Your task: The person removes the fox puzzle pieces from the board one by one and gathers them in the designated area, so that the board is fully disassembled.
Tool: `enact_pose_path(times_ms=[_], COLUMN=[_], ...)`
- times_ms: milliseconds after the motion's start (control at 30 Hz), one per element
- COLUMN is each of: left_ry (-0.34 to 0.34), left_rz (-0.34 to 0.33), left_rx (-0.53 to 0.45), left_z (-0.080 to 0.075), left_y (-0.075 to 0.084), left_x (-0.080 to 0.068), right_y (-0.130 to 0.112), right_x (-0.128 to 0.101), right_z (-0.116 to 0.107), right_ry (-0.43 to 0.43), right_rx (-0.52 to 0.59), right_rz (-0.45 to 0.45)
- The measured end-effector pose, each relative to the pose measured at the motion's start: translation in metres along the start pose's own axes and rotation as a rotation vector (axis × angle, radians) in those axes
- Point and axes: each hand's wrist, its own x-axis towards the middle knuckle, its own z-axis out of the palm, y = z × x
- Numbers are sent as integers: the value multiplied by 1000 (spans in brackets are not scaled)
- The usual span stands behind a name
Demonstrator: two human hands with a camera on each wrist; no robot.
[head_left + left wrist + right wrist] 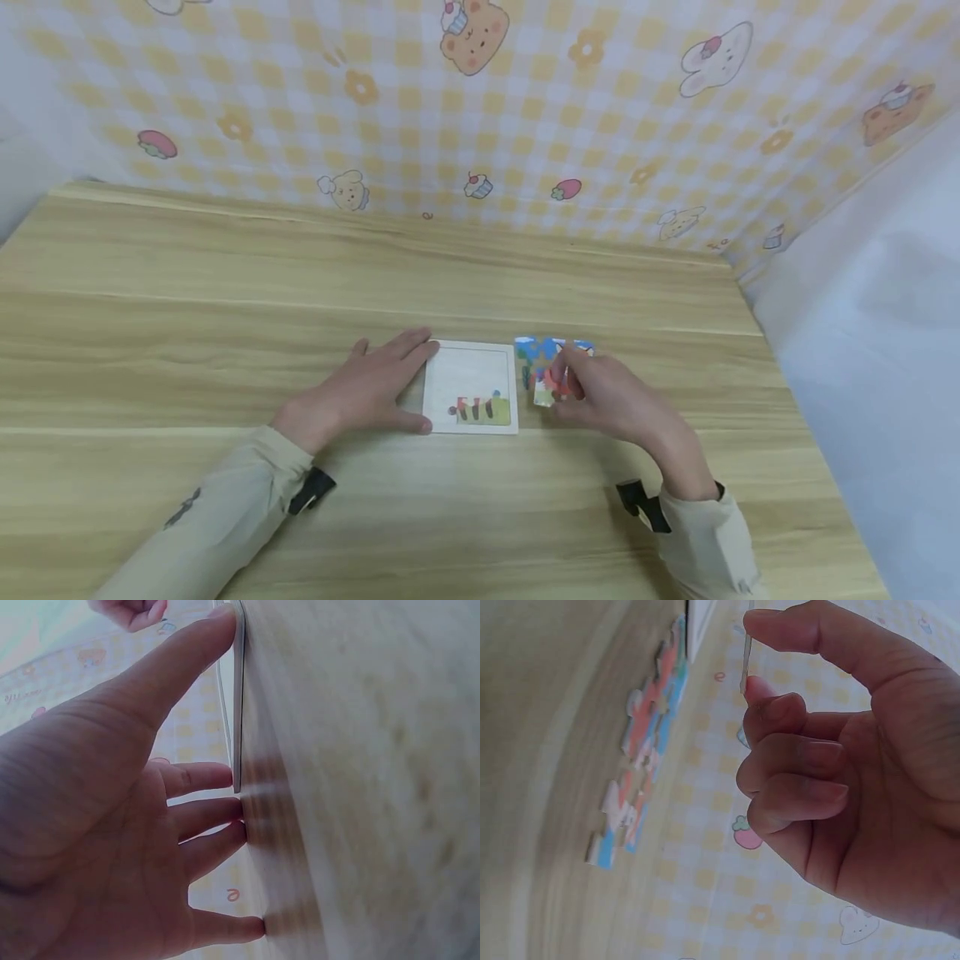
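A square white puzzle tray [465,371] lies flat on the table, with a few joined, striped picture pieces [476,410] in its lower right part. My left hand [367,387] is spread along the tray's left side; its thumb touches the lower corner and a finger the upper corner. In the left wrist view its fingers [214,802] look straight. Between thumb and index finger, my right hand [611,398] pinches a jigsaw piece [543,396], raised above the table and seen edge-on in the right wrist view. Loose colourful jigsaw pieces [637,742] lie beneath it, partly hidden by the hand in the head view.
The wood-grain table [225,275] reaches back to a yellow checked cloth [405,108] with cartoon prints. A white surface [870,333] borders its right edge. Black bands [311,490] circle both wrists.
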Motion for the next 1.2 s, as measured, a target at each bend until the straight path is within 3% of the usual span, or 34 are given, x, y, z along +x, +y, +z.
enact_pose_path(times_ms=[267,367,833,1200], left_ry=[-11,-14,-9,-14], left_rz=[-4,-5,-3,-2], left_rx=[-12,-9,18,9], left_z=[0,0,1,0], left_y=[-1,-1,0,1], left_x=[-1,-1,1,1], right_y=[1,1,-3,-2], right_x=[0,2,3,3], right_z=[14,18,23,24], right_ry=[-67,-72,-63,-82], right_rx=[-9,-30,-88,-33], right_rz=[-32,-68,-77,-21])
